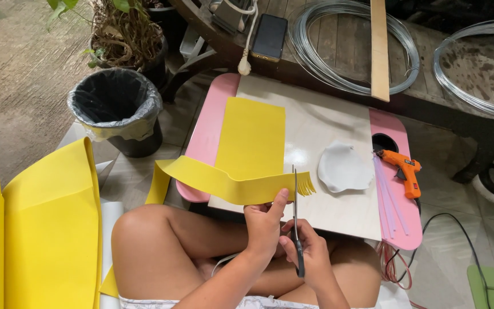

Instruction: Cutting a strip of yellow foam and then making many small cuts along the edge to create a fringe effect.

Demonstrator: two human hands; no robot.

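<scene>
A long yellow foam strip (224, 182) is pinched by the left hand (265, 226), thumb raised against its lower edge and fingers closed behind it. The strip is held just above the near edge of the small pink table (210, 131), curving away past the table's left side, while its right end is already cut into a fine fringe (306, 186). A pair of scissors (296, 220) is gripped by the right hand (309, 254), fingers closed through the handles, blades pointing upward into the strip beside the fringe. The blades appear nearly together, though the gap cannot be judged exactly.

On the table a pale board (330, 129) is laid, and on it a flat yellow foam sheet (251, 137) is seen to the left and a white dished piece (344, 167) to the right. An orange glue gun (404, 170) and clear glue sticks (387, 197) are rested on the table's right end. Left of the table a lined black bin (115, 111) is stood, and larger yellow foam sheets (50, 229) are leaned further left. Behind the table, coils of wire (347, 48) and a dark phone (269, 37) are lying on a wooden bench
</scene>
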